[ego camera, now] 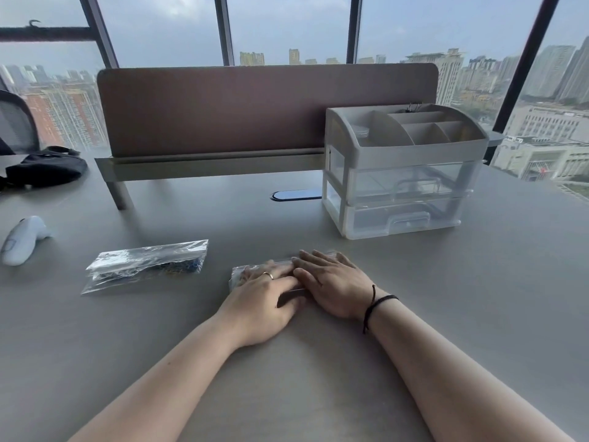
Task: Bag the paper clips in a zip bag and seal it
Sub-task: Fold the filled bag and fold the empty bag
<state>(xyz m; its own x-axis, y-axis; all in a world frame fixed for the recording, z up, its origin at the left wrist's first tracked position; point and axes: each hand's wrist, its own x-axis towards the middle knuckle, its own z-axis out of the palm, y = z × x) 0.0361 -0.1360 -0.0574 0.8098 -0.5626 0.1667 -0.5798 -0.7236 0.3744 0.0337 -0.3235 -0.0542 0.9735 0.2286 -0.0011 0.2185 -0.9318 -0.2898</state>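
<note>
A clear zip bag (238, 275) lies flat on the grey desk in front of me, mostly covered by both hands. My left hand (264, 301), wearing a ring, presses flat on its left part. My right hand (331, 282), with a black cord at the wrist, presses flat on its right part, fingertips touching the left hand's fingers. What the bag holds is hidden under the hands. A second clear zip bag (146, 264) with dark and coloured paper clips inside lies to the left, apart from both hands.
A grey and clear desk organiser (401, 173) with two drawers stands at the back right. A brown divider panel (255, 110) runs across the back. A white handheld device (22, 239) and a black bag (44, 169) lie at far left.
</note>
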